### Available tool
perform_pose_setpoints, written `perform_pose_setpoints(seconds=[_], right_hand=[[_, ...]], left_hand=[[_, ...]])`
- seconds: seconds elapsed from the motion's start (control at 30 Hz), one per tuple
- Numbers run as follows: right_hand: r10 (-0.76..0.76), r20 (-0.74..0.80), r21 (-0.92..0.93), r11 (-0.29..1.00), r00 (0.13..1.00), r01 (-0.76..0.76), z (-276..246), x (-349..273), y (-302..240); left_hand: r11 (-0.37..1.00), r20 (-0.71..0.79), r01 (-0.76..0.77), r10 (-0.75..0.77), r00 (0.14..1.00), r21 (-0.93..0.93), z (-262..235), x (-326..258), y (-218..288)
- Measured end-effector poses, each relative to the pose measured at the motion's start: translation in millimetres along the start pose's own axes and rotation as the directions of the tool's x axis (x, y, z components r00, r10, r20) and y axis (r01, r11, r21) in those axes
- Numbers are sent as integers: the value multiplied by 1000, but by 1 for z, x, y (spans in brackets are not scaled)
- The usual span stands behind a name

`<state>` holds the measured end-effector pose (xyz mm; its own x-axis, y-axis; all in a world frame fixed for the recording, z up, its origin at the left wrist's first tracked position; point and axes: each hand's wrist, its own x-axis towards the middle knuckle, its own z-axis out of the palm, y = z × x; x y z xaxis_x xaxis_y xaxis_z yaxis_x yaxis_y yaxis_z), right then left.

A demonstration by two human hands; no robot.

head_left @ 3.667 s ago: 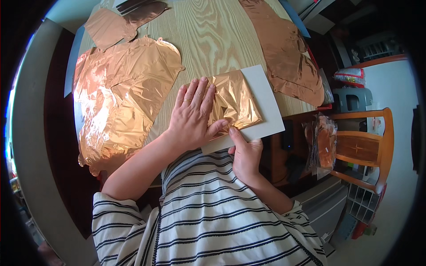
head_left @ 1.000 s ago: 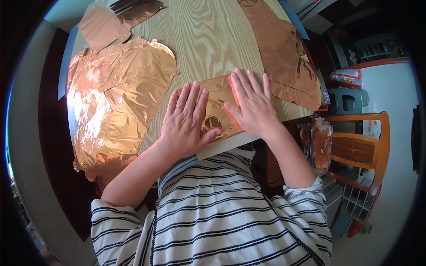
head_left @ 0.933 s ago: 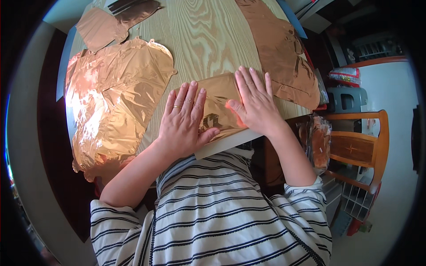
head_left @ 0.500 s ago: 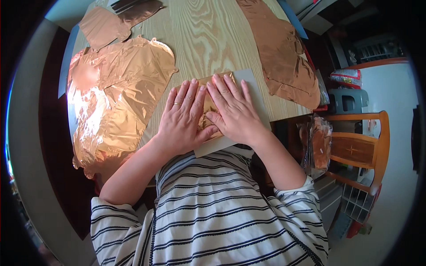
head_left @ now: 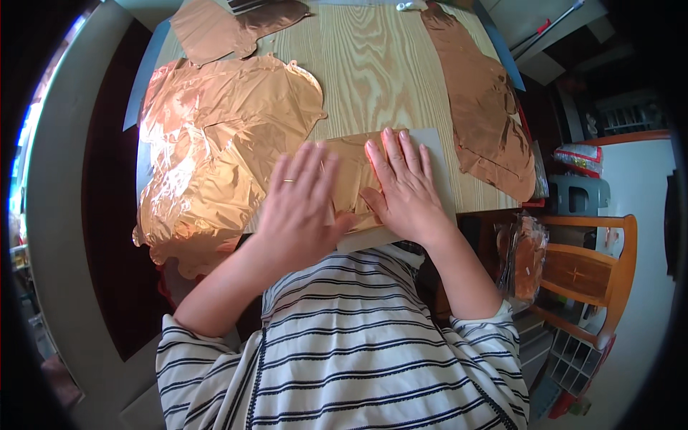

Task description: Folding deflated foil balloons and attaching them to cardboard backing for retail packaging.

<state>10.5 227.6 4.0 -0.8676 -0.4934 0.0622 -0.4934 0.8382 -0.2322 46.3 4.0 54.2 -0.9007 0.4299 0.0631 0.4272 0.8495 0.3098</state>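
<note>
A folded, copper-coloured foil sheet [head_left: 351, 172] lies on a flat grey board [head_left: 446, 186] at the table's near edge. My right hand [head_left: 407, 186] rests flat on its right part, fingers spread. Over its left side is my left hand [head_left: 297, 208], fingers stretched out, slightly blurred by motion and wearing a ring; whether it touches the foil I cannot tell. Just left of it spreads a large, crinkled copper foil balloon [head_left: 215, 143], flat, with small tabs along its edge. Neither hand grips anything.
More flat copper foil pieces lie at the table's far left [head_left: 208, 32] and right side [head_left: 484, 118]. A small white object [head_left: 411, 6] is at the far edge. Right of the table stand a wooden chair [head_left: 623, 265], a clear packet of copper foil [head_left: 529, 265] and a grey stool [head_left: 577, 195].
My left hand has shifted left, away from my right hand, uncovering more of the folded foil. My right hand stays flat on it. The whole view has shifted a little.
</note>
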Motion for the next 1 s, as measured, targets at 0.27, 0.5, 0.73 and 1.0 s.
perform_pose_setpoints(seconds=[0.27, 0.5, 0.73, 1.0], right_hand=[[7, -23, 20, 1000, 1000, -6, 2, 1, 0], [13, -29, 24, 1000, 999, -12, 1, 1, 0], [55, 7, 44, 997, 998, -55, -3, 3, -5], [54, -25, 81, 995, 998, -52, -7, 1, -5]], left_hand=[[997, -188, -71, 78, 979, 42, 60, 20, -11], [997, -115, -28, 36, 993, 76, 42, 17, -17], [894, -25, 80, -102, 995, -441, 3, 86, -41], [929, 556, 251, -60, 829, -273, -22, 153, -50]])
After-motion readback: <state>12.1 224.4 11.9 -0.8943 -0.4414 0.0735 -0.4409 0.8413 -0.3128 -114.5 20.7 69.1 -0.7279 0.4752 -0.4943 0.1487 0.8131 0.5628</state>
